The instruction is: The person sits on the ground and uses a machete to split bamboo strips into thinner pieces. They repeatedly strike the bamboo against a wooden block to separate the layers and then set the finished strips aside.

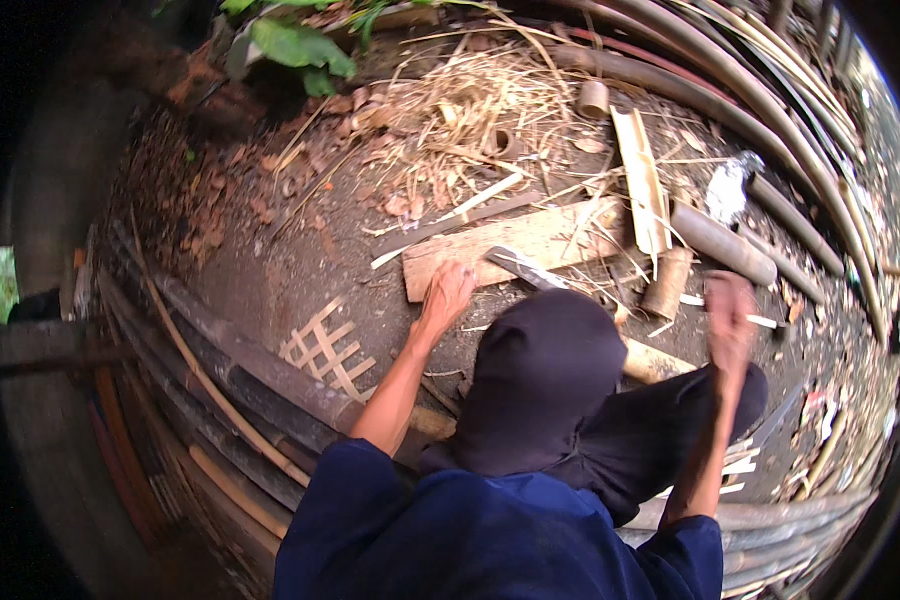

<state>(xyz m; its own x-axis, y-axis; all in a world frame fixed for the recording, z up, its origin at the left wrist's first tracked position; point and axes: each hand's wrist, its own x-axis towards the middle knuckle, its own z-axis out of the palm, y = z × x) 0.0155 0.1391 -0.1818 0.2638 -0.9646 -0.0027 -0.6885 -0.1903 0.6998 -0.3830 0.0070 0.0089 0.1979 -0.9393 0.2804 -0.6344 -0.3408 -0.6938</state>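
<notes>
My left hand (450,288) rests on the left end of a wooden board (550,238) on the ground, its fingers bent and close together. Anything small under those fingertips is hidden. My right hand (730,312), blurred, is raised beside my right knee. It is closed around the light handle of what looks like a hammer (766,321), which shows on both sides of the fist and has a dark head. A flat metal blade (518,266) lies across the board's near edge, its other end hidden behind my knee. Left of my left forearm lies a small lattice of bamboo strips (328,348).
Thin bamboo shavings (500,100) are heaped beyond the board. A split bamboo piece (642,180), a thick bamboo tube (722,243) and a short bamboo section (667,283) lie to the right. Long bamboo poles (240,385) run along the left, with more at far right.
</notes>
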